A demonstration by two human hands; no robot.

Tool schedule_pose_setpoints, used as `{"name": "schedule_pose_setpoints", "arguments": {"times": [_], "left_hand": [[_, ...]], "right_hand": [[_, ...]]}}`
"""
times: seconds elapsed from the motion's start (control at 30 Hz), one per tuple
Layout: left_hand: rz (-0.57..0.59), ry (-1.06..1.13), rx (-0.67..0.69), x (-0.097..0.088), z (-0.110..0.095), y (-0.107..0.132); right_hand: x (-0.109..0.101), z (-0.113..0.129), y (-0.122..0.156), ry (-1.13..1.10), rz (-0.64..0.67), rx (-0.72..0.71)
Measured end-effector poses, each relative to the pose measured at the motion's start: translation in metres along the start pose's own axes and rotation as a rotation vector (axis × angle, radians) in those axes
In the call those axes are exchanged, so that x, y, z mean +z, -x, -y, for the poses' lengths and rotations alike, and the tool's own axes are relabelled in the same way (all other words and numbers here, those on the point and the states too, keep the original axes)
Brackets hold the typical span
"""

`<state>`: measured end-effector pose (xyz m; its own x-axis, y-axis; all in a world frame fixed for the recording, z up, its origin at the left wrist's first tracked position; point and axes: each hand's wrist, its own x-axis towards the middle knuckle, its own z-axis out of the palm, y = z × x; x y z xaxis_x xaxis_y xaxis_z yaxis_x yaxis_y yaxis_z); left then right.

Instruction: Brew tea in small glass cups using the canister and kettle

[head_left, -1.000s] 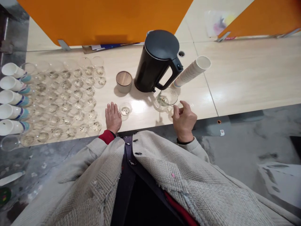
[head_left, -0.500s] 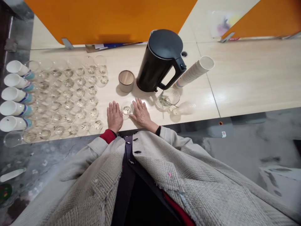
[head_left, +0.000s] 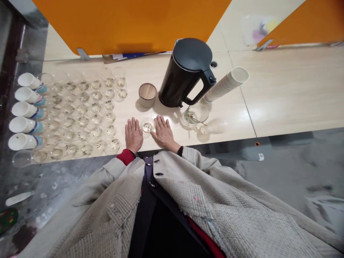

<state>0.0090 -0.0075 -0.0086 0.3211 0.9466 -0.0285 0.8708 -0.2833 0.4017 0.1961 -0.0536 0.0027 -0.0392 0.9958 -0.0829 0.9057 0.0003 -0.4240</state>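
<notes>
My left hand (head_left: 133, 135) lies flat on the pale wooden table (head_left: 282, 93) with its fingers stretched out, holding nothing. My right hand (head_left: 163, 132) also lies flat and open, just to the right. Between the two hands stands a small clear glass cup (head_left: 147, 126) with tea leaves in it; both hands flank it closely. Right of my right hand is a glass bowl (head_left: 195, 114) with a small spoon resting in it.
A black electric kettle (head_left: 188, 73) stands behind the hands, with a round wood-lidded tin (head_left: 147, 95) to its left and a stack of paper cups (head_left: 225, 85) lying to its right. Several rows of small glass cups (head_left: 88, 111) fill the table's left, with paper cups (head_left: 25, 109) beyond them. Orange partitions (head_left: 129, 21) stand at the back.
My right hand has left the spoon in the glass bowl and come left to lie flat beside the small glass cup. The left hand has stayed in place.
</notes>
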Motion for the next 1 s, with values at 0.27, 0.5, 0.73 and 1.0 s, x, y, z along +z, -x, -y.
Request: {"name": "schedule_pose_setpoints", "arguments": {"times": [0.27, 0.5, 0.73, 1.0], "left_hand": [[-0.007, -0.049, 0.015, 0.002, 0.003, 0.000], [-0.013, -0.070, 0.013, 0.003, 0.003, -0.002], [-0.010, -0.078, 0.014, 0.003, 0.003, -0.002], [-0.021, -0.071, 0.024, 0.004, 0.003, -0.002]], "right_hand": [[0.011, -0.007, -0.001, 0.022, -0.048, -0.029], [0.019, -0.013, -0.003, 0.027, -0.075, -0.054], [0.015, -0.011, -0.002, 0.057, -0.056, -0.047], [0.019, -0.013, -0.003, 0.067, -0.069, -0.047]]}}
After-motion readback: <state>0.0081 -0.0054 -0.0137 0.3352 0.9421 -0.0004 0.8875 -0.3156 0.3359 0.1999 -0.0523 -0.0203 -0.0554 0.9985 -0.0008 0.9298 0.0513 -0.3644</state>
